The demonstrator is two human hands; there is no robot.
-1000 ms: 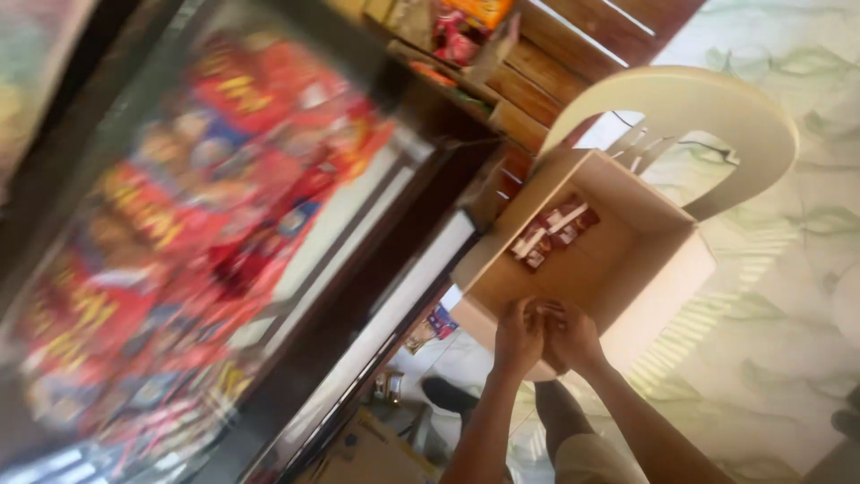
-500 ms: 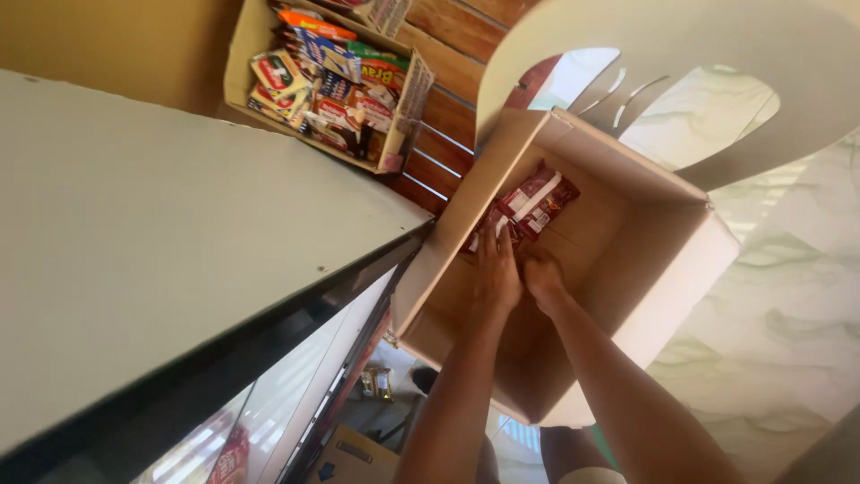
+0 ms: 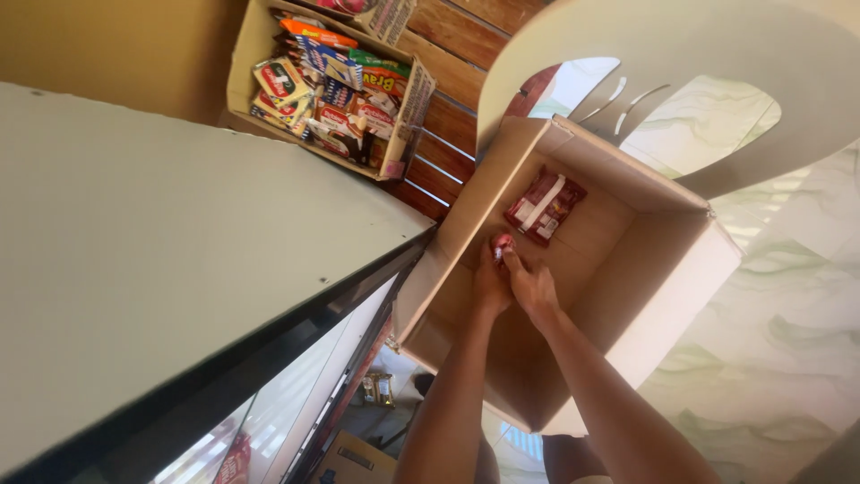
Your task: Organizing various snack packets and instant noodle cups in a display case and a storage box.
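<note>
A: What is the biggest thing near the hands?

B: The pale plastic chair [image 3: 681,54], beyond the hands. It carries the open cardboard box [image 3: 627,296], which sits on its seat tilted toward the person, so the inside is easy to reach.

A: And to the side?

B: Left of the hands runs a grey-topped display case [image 3: 161,233] with a glass front. Past its far corner, up and left of the hands, a smaller carton of snack packets [image 3: 331,85] leans against a wooden slat wall [image 3: 466,54].

A: What lies in the box?

B: Just beyond the fingertips, a few red and white wrapped packets [image 3: 545,204] lie flat on the box's inner wall, close together. The rest of the inside is bare cardboard.

A: Now the hands themselves.

B: Both reach deep into the box, pressed side by side. The left hand [image 3: 491,285] and right hand [image 3: 535,289] touch each other, fingers curled inward and closed round a small red packet [image 3: 501,244] that pokes out at the fingertips. It sits between the two hands, clear of the other packets.

A: Which hand bears it?

B: Both fingertips meet on it; I cannot tell which takes more of the grip.
</note>
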